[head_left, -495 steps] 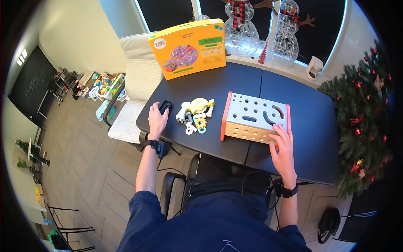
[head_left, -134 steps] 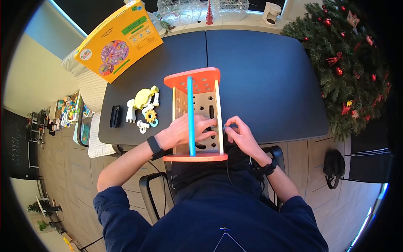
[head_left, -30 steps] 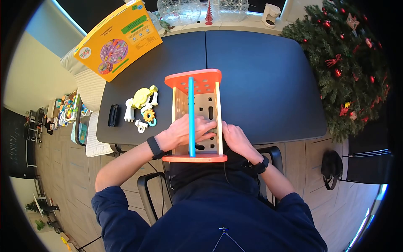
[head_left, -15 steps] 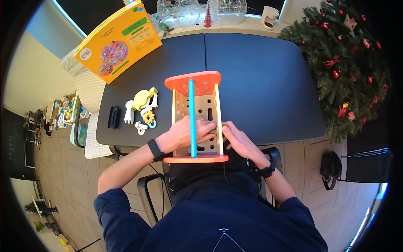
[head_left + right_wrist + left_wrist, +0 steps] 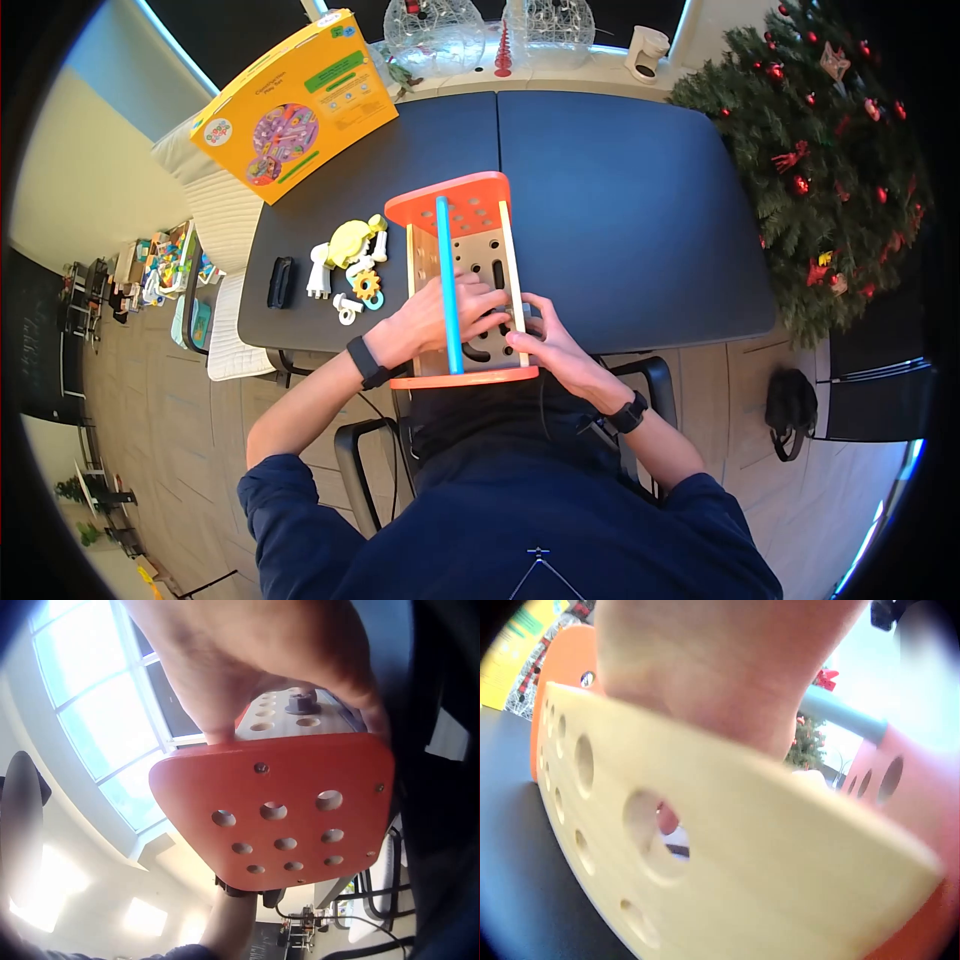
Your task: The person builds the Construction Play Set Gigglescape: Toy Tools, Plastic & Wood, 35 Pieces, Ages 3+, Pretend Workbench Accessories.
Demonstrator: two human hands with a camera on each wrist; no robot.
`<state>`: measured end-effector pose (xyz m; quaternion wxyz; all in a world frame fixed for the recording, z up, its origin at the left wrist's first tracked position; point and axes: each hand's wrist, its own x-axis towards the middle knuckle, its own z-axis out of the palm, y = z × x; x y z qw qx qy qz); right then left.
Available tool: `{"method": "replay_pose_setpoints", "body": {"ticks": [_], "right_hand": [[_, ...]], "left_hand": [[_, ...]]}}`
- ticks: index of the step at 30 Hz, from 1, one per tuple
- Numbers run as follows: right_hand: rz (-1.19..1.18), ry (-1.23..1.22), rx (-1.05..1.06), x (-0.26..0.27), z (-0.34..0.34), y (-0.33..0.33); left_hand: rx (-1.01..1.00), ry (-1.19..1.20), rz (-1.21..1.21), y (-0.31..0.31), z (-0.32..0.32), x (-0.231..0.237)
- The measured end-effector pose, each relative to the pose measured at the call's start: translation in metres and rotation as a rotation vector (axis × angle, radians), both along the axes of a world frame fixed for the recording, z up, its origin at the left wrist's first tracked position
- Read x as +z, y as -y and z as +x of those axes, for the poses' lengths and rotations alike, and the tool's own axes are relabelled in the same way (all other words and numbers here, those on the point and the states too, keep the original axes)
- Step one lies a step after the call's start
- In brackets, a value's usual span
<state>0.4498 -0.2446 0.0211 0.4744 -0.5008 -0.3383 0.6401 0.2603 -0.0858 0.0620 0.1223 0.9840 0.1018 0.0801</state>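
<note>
At the near edge of the dark table [image 5: 620,220], the toy toolbox [image 5: 470,378] stands with its blue rod [image 5: 448,290] uppermost. The left hand [image 5: 435,320] reaches inside toward the right-hand wall; whether its fingertips pinch anything, I can't tell. Outside, the right hand [image 5: 558,350] spreads thumb and fingers wide around a dark grey bolt [image 5: 301,703] seated in that wall.
</note>
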Motion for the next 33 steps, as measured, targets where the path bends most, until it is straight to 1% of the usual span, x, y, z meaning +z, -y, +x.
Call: {"method": "replay_pose_setpoints", "body": {"ticks": [1, 2, 3, 6, 9, 10, 13, 14, 16, 17, 18, 19, 21, 22, 23, 25, 28, 31, 33], "right_hand": [[0.001, -0.009, -0.024, 0.002, 0.0, -0.001], [0.001, -0.019, -0.047, 0.003, 0.0, -0.002], [-0.025, -0.037, -0.067, 0.007, 0.004, -0.003], [-0.043, -0.078, -0.064, 0.025, 0.018, -0.002], [0.091, -0.043, -0.079, 0.053, 0.029, -0.006], [0.137, 0.02, -0.089, 0.062, 0.034, -0.008], [0.333, 0.477, -0.133, 0.101, 0.041, -0.014], [0.43, 0.688, -0.157, 0.112, 0.04, -0.014], [0.628, 1.113, -0.211, 0.131, 0.037, -0.017], [0.751, 1.262, -0.191, 0.13, 0.039, -0.021], [0.874, 1.41, -0.17, 0.125, 0.044, -0.027], [0.998, 1.559, -0.15, 0.122, 0.049, -0.031], [1.077, 1.646, -0.08, 0.122, 0.053, -0.037], [1.1, 1.675, -0.043, 0.12, 0.056, -0.04], [1.122, 1.705, -0.005, 0.117, 0.058, -0.043], [1.151, 1.779, 0.021, 0.107, 0.061, -0.048], [1.167, 1.865, 0.076, 0.089, 0.067, -0.054], [1.127, 1.89, 0.119, 0.074, 0.066, -0.055], [1.108, 1.908, 0.13, 0.064, 0.065, -0.054]], "left_hand": [[0.002, 0.003, -0.002, -0.002, -0.003, 0.002], [0.054, 0.008, 0.053, -0.003, -0.011, 0.005], [0.108, -0.048, 0.024, -0.007, -0.018, 0.009], [0.149, 0.023, 0.06, -0.021, -0.037, 0.024], [0.235, 0.266, -0.032, -0.015, -0.045, 0.061], [0.272, 0.331, -0.049, -0.013, -0.05, 0.068], [0.494, 0.503, -0.416, -0.008, -0.063, 0.077], [0.539, 0.572, -0.504, -0.013, -0.07, 0.066], [0.617, 0.744, -0.838, -0.021, -0.076, 0.048], [0.649, 0.828, -1.006, -0.024, -0.078, 0.041], [0.655, 0.85, -1.096, -0.024, -0.08, 0.033], [0.757, 0.842, -1.201, -0.017, -0.074, 0.032], [0.814, 0.796, -1.26, -0.007, -0.069, 0.025], [0.82, 0.754, -1.251, -0.008, -0.072, 0.008], [0.85, 0.671, -1.273, -0.009, -0.076, 0.0], [0.823, 0.487, -1.208, -0.005, -0.081, -0.012], [0.803, 0.15, -1.132, 0.012, -0.095, -0.009], [0.828, -0.009, -0.947, 0.017, -0.104, 0.009], [0.872, 0.04, -0.872, 0.012, -0.111, 0.005]]}}
